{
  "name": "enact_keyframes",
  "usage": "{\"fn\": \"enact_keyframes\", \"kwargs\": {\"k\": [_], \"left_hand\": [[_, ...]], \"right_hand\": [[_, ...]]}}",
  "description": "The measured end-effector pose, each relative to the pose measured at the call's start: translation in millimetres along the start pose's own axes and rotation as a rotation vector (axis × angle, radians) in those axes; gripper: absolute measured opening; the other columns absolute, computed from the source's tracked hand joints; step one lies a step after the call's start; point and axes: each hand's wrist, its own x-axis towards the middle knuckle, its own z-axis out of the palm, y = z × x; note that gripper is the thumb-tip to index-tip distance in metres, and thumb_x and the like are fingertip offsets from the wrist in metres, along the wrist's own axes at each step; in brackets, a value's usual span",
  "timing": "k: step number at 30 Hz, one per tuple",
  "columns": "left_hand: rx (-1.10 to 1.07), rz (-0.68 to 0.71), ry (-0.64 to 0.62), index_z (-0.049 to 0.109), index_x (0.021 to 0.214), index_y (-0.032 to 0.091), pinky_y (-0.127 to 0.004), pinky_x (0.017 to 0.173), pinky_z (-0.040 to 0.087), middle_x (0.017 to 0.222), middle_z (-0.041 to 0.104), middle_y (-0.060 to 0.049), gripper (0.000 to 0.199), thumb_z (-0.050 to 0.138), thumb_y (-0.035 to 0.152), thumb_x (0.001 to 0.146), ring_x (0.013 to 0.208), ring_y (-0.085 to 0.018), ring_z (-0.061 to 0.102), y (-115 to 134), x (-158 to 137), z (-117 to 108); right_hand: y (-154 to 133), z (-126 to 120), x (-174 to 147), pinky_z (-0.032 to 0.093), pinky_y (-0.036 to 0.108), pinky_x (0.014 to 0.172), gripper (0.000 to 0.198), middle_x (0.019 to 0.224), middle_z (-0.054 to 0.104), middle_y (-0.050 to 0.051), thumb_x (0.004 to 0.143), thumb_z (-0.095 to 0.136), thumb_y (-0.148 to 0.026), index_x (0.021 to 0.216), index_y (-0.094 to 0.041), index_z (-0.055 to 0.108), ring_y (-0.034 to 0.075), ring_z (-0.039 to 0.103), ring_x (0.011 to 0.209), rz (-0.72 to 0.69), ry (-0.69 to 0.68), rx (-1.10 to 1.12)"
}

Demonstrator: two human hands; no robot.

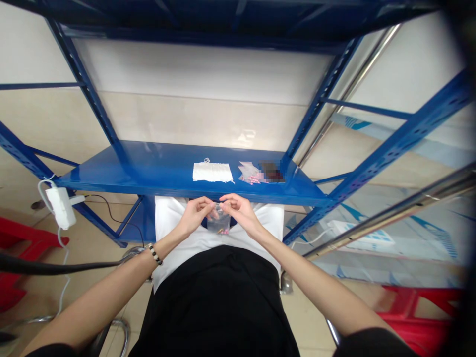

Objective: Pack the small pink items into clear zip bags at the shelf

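Observation:
A small clear plastic bag (217, 222) hangs between my hands, just in front of the shelf edge and over my lap. Several tiny pink and yellowish pieces (223, 231) lie at its bottom. My left hand (197, 213) pinches the bag's upper left side. At the upper right side, my right hand (241, 210) pinches it too, thumb and finger together. On the blue shelf (159, 168) beyond, a white cloth-like piece with strings (211, 172) lies flat. To its right are clear bags with pink pieces (250, 172), beside a dark, blurred-out flat object (273, 171).
Blue rack posts (92, 99) rise on both sides, and an upper shelf (208, 29) spans overhead. A white power strip (61, 206) hangs at the left post. Red stools (26, 248) stand low at left and right. A metal rail (390, 213) runs along the right.

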Motion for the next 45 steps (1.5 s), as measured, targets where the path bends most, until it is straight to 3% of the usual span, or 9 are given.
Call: {"fn": "enact_keyframes", "kwargs": {"k": [3, 10, 18, 23, 39, 45], "left_hand": [[0.022, 0.018, 0.007, 0.063, 0.085, 0.012, -0.026, 0.061, 0.05, 0.071, 0.071, -0.009, 0.037, 0.064, 0.049, 0.086, 0.065, -0.017, 0.066, 1, 1, 0], [0.088, 0.096, 0.02, 0.066, 0.085, 0.011, -0.026, 0.063, 0.049, 0.071, 0.071, -0.008, 0.036, 0.064, 0.047, 0.086, 0.065, -0.016, 0.065, 3, 2, -4], [0.043, 0.017, 0.104, 0.07, 0.081, 0.01, -0.023, 0.058, 0.044, 0.073, 0.071, -0.006, 0.034, 0.073, 0.044, 0.078, 0.061, -0.013, 0.061, 3, 5, -7], [-0.016, 0.001, 0.096, 0.069, 0.085, 0.01, -0.026, 0.063, 0.049, 0.076, 0.074, -0.01, 0.035, 0.07, 0.044, 0.081, 0.067, -0.017, 0.067, 5, 2, -6], [0.091, 0.069, 0.065, 0.068, 0.086, 0.011, -0.03, 0.069, 0.052, 0.079, 0.076, -0.012, 0.033, 0.068, 0.043, 0.083, 0.073, -0.021, 0.071, 16, 3, -13], [0.109, 0.06, 0.033, 0.07, 0.086, 0.011, -0.027, 0.068, 0.051, 0.08, 0.075, -0.011, 0.032, 0.066, 0.043, 0.085, 0.074, -0.02, 0.07, 12, -2, -4]], "right_hand": [[-1, -1, -1, 0.045, 0.027, 0.066, 0.03, 0.076, 0.067, 0.004, 0.082, 0.068, -0.045, 0.082, -0.015, 0.067, 0.015, 0.059, 0.069, 0.067, -0.046, 0.03], [-6, 1, 1, 0.044, 0.027, 0.066, 0.029, 0.071, 0.068, 0.003, 0.076, 0.074, -0.043, 0.075, -0.015, 0.07, 0.014, 0.058, 0.066, 0.107, 0.003, 0.086], [-4, 0, 4, 0.04, 0.026, 0.064, 0.028, 0.077, 0.071, 0.005, 0.076, 0.074, -0.042, 0.08, -0.015, 0.073, 0.014, 0.059, 0.07, 0.139, -0.033, 0.124], [-1, -1, 1, 0.037, 0.026, 0.062, 0.032, 0.076, 0.07, 0.005, 0.077, 0.073, -0.046, 0.08, -0.014, 0.074, 0.015, 0.058, 0.069, 0.147, 0.013, 0.085], [-13, -4, 2, 0.044, 0.031, 0.074, 0.023, 0.072, 0.072, 0.006, 0.075, 0.076, -0.039, 0.072, -0.016, 0.074, 0.018, 0.062, 0.072, 0.087, 0.07, 0.089], [-12, 1, -1, 0.046, 0.028, 0.07, 0.021, 0.075, 0.071, 0.004, 0.08, 0.071, -0.037, 0.076, -0.017, 0.07, 0.016, 0.062, 0.072, 0.068, -0.032, 0.131]]}}
